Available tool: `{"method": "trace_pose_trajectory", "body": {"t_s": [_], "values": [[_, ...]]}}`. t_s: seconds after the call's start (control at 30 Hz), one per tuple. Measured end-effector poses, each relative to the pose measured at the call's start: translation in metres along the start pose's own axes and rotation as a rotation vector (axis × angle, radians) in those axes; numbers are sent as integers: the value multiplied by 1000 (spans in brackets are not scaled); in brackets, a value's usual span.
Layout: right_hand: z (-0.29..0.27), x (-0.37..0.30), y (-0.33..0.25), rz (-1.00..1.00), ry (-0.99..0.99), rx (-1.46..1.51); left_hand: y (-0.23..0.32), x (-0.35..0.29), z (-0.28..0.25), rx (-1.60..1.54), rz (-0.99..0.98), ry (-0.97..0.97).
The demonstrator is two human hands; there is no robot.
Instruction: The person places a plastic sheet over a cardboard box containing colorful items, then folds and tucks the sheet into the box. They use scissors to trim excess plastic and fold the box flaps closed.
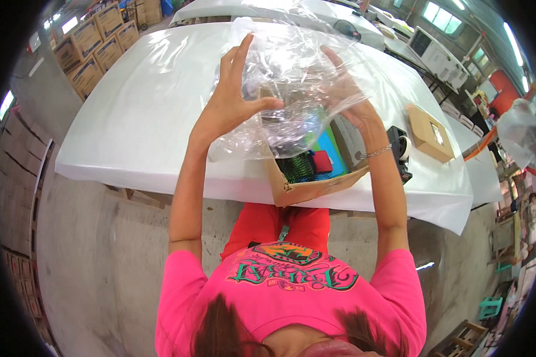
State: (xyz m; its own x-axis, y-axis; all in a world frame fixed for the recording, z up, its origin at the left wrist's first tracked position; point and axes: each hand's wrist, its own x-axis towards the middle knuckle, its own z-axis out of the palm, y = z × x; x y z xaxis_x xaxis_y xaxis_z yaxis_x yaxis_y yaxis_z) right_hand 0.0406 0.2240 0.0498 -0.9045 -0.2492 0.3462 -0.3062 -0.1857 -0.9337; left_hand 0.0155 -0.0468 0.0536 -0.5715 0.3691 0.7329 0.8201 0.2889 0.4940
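A crumpled clear plastic bag spreads between my hands, above an open cardboard box. My left hand is at the bag's left side, fingers stretched upward and thumb pointing inward, apart from each other. Plastic film covers much of my right hand at the bag's right side; its fingers look spread, though the film blurs them. Inside the box lie dark green netted items, a small red piece and a blue and green flat item. The bag hides the far part of the box.
The box stands at the near edge of a white-covered table. To its right are a black tape dispenser and a small brown carton. Stacked cartons stand at far left. A teal stool is on the floor at right.
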Motion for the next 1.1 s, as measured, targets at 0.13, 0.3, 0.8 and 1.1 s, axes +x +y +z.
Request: {"method": "trace_pose_trajectory", "body": {"t_s": [0.13, 0.3, 0.8, 1.1], "values": [[14, 7, 17, -18, -3, 56, -2, -4, 12, 96, 76, 46], [30, -4, 2, 186, -171, -32, 17, -5, 14, 188, -147, 11], [25, -17, 15, -96, -207, -548, 52, 61, -26, -316, 28, -34], [34, -31, -13, 35, 177, 294, 36, 100, -66, 431, 89, 413]]}}
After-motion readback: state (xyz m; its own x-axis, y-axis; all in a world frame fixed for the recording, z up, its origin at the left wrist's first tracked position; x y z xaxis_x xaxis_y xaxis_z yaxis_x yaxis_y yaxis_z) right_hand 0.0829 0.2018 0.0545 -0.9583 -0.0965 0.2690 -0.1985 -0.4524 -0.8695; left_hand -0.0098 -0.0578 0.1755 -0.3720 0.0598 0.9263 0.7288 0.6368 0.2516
